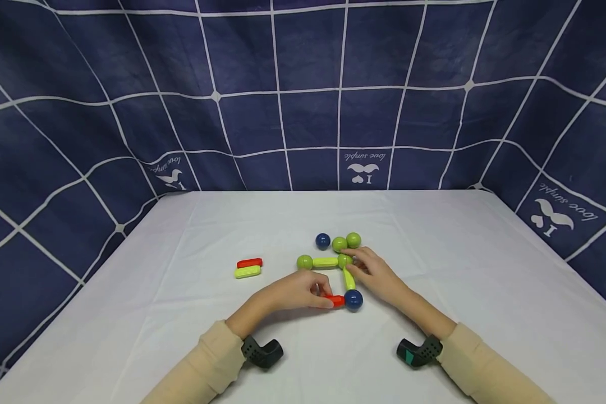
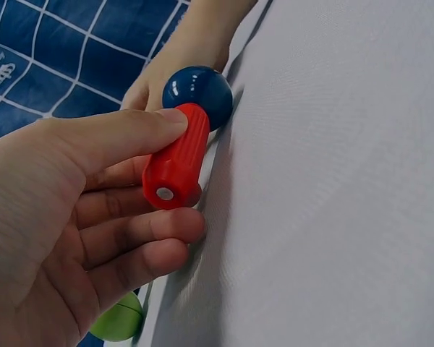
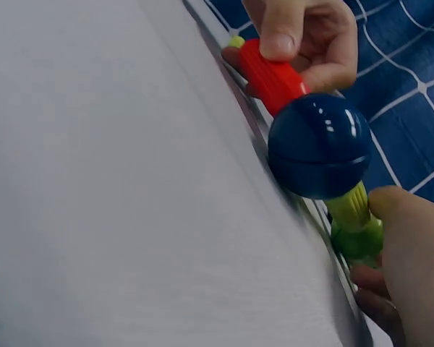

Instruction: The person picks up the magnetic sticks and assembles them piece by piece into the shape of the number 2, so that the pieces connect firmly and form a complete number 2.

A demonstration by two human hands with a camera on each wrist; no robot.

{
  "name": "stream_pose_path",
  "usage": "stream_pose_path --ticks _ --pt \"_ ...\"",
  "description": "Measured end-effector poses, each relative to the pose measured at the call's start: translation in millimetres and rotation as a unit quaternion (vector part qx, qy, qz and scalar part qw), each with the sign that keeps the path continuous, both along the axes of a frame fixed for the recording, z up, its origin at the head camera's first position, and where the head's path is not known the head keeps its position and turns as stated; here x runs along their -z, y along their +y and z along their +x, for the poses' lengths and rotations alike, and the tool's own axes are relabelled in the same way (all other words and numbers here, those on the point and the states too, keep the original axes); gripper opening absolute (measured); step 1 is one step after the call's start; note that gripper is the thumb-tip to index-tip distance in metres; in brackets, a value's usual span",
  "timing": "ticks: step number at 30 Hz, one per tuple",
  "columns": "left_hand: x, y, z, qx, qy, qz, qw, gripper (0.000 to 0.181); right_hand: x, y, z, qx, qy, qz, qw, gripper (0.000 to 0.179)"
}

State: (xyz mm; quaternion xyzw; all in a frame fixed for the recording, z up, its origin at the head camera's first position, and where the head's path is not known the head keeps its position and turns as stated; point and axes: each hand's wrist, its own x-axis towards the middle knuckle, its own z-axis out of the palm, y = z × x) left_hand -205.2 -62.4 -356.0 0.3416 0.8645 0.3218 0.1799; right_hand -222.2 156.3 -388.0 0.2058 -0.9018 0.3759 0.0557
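L sleeve, btm L of head view: beige, wrinkled nr cuff. R sleeve, btm R: same beige. L wrist cam: blk, rounded, dotted. R wrist cam: same, w/ grn patch.

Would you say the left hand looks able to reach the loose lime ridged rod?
Probably yes: only white cloth separates the left hand from that lime rod, though its fingers grip a red ridged rod.

Left fingers in a pinch; right fingers curled
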Motion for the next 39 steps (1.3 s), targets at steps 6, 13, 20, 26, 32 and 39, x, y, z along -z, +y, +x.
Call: stream_pose_path --ticks 6,13,20,26,32,39 --pt "0.6 2.2 -0.3 0.003 0.004 0.005 1.0000 0.010 -3.7 3.4 20.4 0.007 0.055 0.093 0.9941 0.028" --pt "2.3 4.2 -3.3 0.001 0.004 0.005 1.0000 0.009 -1.5 10.4 33.0 -0.104 0.091 0.181 0.9737 0.034" --pt "4.4 8.6 -6.5 -0.015 0.021 0.029 0.9992 0.015 2.3 11.2 33.9 -0.107 0.080 0.166 0.9770 0.024" --pt "9.3 15.8 -28.6 -0.134 0.150 0.091 0.9753 0.016 2.3 12.2 32.2 -0.101 0.067 0.160 0.9797 0.020" --pt "15.8 18.6 -54.8 -0.234 0.224 0.098 0.9410 0.017 1.0 11.5 30.7 -0.095 0.068 0.155 0.9810 0.019" --pt "16.0 22.4 -74.3 -0.266 0.177 -0.010 0.9475 0.036 0.3 5.5 29.5 -0.094 0.066 0.163 0.9800 0.018"
